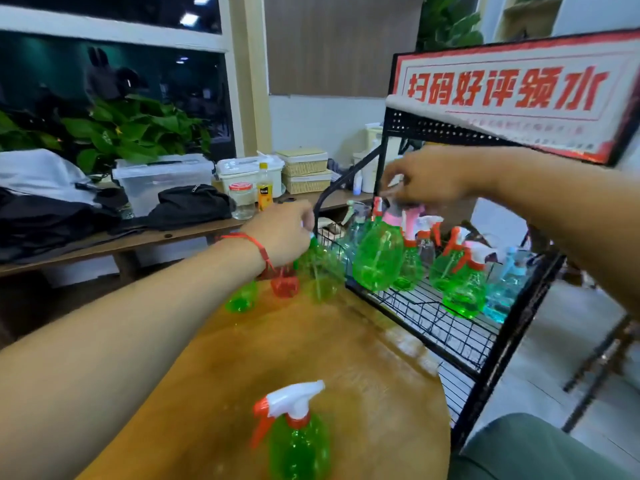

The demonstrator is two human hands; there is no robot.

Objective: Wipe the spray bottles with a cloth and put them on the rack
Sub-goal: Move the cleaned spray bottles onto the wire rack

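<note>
Head view, right hand: your right hand grips the trigger top of a translucent green plastic spray bottle, hanging over the black wire rack.
Left hand: your left hand is beside the rack's left end; blur hides its grip.
Placing: lower the bottle upright, base flat on the wires, clear of its neighbours.
Waiting: a second green bottle stands on the wooden surface before the rack.

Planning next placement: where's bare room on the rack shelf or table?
Rack shelf: front wire strip is bare, ahead of the standing bottles; the back row is crowded. Table: open middle between the near green bottle and the small bottles by the left hand. Right hand holds a large green bottle over the shelf's left end.
</note>
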